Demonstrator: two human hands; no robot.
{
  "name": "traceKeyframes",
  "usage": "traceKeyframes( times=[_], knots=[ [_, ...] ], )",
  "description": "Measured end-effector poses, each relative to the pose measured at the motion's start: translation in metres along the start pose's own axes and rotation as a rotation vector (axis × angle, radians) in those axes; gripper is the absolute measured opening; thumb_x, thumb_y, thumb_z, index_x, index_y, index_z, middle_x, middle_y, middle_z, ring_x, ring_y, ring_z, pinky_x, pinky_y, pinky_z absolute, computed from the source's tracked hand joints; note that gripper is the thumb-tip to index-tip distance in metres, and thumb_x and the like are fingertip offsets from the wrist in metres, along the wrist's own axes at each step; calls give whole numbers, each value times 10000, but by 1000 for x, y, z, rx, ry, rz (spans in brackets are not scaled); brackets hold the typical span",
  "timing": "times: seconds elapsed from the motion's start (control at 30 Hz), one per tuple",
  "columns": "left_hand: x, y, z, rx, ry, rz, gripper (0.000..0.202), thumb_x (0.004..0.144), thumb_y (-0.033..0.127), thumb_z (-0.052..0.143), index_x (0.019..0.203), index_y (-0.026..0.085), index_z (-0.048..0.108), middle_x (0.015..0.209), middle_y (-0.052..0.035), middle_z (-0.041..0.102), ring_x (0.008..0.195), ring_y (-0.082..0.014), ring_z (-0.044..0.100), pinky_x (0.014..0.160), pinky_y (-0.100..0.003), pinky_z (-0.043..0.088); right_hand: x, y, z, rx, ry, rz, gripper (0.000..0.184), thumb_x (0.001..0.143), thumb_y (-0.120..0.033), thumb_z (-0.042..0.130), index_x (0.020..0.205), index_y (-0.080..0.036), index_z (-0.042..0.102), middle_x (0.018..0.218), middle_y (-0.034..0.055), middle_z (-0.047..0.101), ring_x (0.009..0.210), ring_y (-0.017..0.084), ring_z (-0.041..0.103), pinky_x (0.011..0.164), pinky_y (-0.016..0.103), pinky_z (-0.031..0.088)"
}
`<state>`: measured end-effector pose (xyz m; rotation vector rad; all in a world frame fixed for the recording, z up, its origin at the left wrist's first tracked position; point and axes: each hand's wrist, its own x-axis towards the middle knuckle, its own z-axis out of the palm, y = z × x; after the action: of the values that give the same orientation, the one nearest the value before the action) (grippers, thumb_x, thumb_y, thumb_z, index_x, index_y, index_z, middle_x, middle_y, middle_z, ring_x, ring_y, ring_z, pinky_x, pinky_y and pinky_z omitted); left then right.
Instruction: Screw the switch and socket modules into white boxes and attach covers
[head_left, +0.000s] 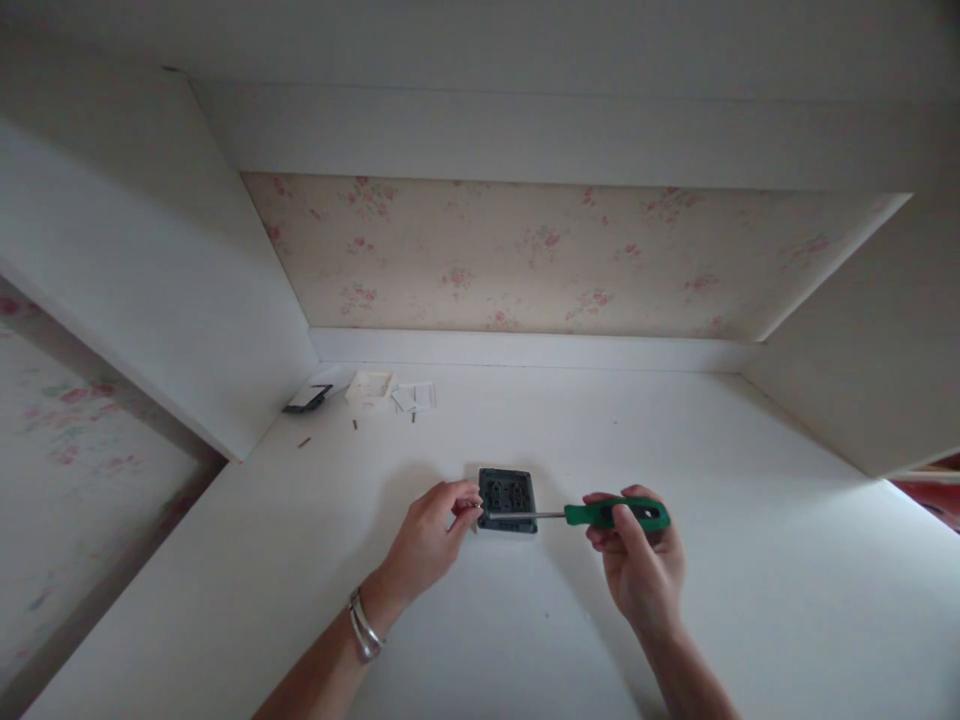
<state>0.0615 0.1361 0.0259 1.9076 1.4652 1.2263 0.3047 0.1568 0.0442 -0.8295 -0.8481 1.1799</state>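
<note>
A dark grey square switch module (pixel 508 498) lies flat on the white desk (pixel 525 620). My right hand (pixel 637 560) is closed around a green-handled screwdriver (pixel 615 514), held level, its metal shaft reaching left across the module's front edge. My left hand (pixel 431 535) sits at the module's left side, fingers pinched together at the screwdriver tip. Whether a small screw is between those fingers is too small to tell. A silver bracelet circles my left wrist.
At the desk's back left corner lie a cream back box (pixel 369 386), white cover pieces (pixel 415 397), a dark frame (pixel 307 399) and a few loose screws (pixel 304 441). White side panels flank the desk, with floral wallpaper behind.
</note>
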Motion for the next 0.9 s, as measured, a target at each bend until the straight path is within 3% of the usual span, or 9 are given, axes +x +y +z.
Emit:
traceKeyframes(
  times=[0.27,0.47,0.73,0.9],
  knots=[
    [0,-1,2,73,49,49,297,834,158,637,1098,221,515,923,3,675,831,-139,639,813,-275,514,-15,-12,19,-112,-32,-190,253,813,-236,644,1001,-227,473,857,60,705,540,172,642,464,295,504],
    [-1,-2,1,114,57,62,297,837,170,639,1100,221,511,924,-5,674,820,-148,644,818,-294,518,-19,-14,33,-184,-97,-223,219,822,-219,632,978,-223,478,859,50,702,525,155,638,484,301,526],
    [0,1,-1,145,79,66,335,822,153,658,1108,229,502,915,8,678,792,-144,642,806,-295,526,-20,-17,36,-218,-85,-232,212,822,-210,632,981,-220,491,861,51,699,525,144,632,484,287,530],
    [-1,-1,-2,256,77,169,246,835,146,637,1040,211,519,920,-17,667,828,-167,634,792,-304,525,-26,-18,30,-329,-206,-271,270,823,-163,619,1038,-245,478,945,59,681,641,161,657,568,309,556]
  ],
)
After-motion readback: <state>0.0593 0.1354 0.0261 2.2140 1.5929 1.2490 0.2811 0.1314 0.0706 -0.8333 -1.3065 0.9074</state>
